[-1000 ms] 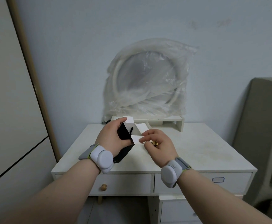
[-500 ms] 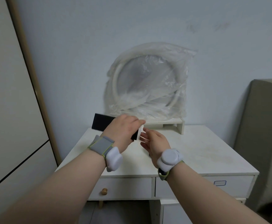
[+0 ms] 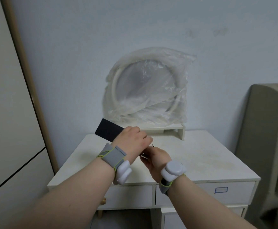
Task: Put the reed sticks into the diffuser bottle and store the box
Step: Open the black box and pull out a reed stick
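My left hand grips a long black box, tipped so that its closed end points up and to the left above the white desk. My right hand sits just below the box's hidden open end, cupped, with thin black reed sticks showing between the two hands. I cannot tell how many sticks there are. No diffuser bottle is in view.
A round white mirror wrapped in clear plastic leans on the wall on a low white riser at the desk's back. Drawers run under the desktop. A wardrobe panel stands left, a padded chair right.
The left hand turned the box from upright with its white flap open to tilted, open end down. The right hand moved under it and reed sticks now show between the hands.
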